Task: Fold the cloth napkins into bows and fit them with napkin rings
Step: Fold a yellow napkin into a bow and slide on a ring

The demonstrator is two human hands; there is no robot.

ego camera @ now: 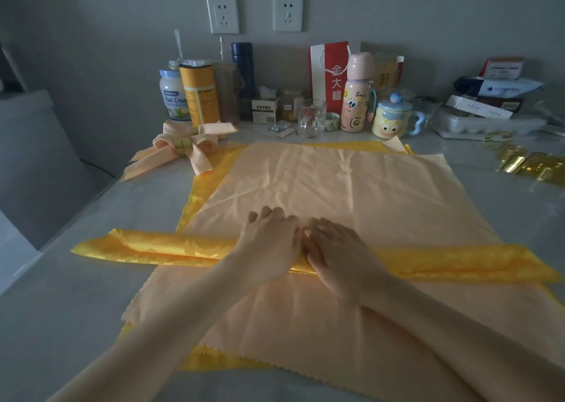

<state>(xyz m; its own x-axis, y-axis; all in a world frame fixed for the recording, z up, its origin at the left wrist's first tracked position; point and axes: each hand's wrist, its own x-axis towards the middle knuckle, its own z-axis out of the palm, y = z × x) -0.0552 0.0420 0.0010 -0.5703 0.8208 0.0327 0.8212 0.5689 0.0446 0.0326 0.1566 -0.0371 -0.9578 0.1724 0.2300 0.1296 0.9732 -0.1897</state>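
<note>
1. A yellow napkin (159, 245), folded into a long narrow band, lies crosswise over the middle of a peach napkin (351, 184) that is spread flat on the table (67, 294).
2. Under the peach napkin is another yellow cloth (200, 187), showing along the left side and at the near edge.
3. Both hands sit side by side on the centre of the band, palms down. The right hand (336, 248) lies flat with relaxed fingers, pressing the fold.
4. The left hand (269, 242) has its fingers bent over the far edge of the band; their tips are hidden, so I cannot tell whether they pinch the cloth or only press it.
5. At the back left lie finished peach bows (183, 147), cinched at the middle with rings.
6. At the far right edge of the table is a cluster of shiny gold napkin rings (526, 163).
7. Along the wall stand a milk powder jar (172, 96), a yellow canister (198, 92), a dark blue flask (244, 77), a glass mug (310, 117), a red paper bag (330, 74), a pink cartoon bottle (357, 96) and a lidded cartoon mug (393, 120).
8. Two wall sockets (223, 14) are mounted above them.
</note>
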